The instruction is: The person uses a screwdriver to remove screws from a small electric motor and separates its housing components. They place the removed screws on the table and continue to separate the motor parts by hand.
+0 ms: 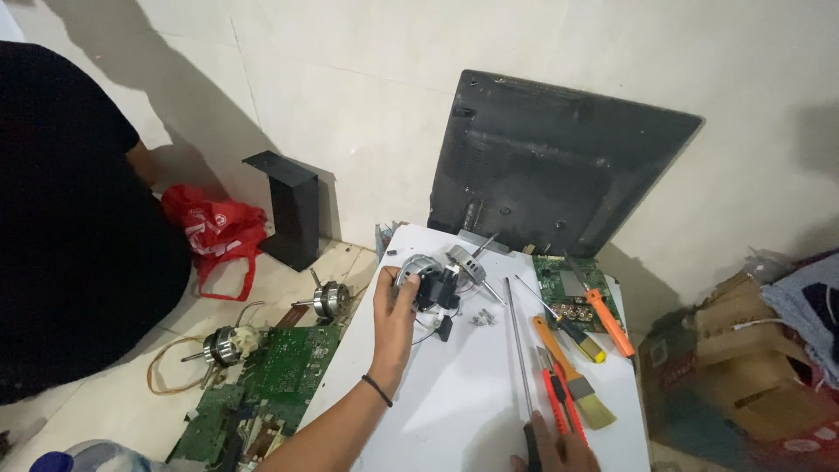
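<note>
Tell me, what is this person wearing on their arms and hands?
Both hands are bare, without gloves. The left hand has a bare forearm with no sleeve showing and a thin dark band around the wrist. Of the right hand only the fingers show at the picture's lower edge.

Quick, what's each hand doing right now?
Left hand: closed around the fan motor, lifted off the white table.
Right hand: on the long screwdriver; grip mostly out of view.
</note>
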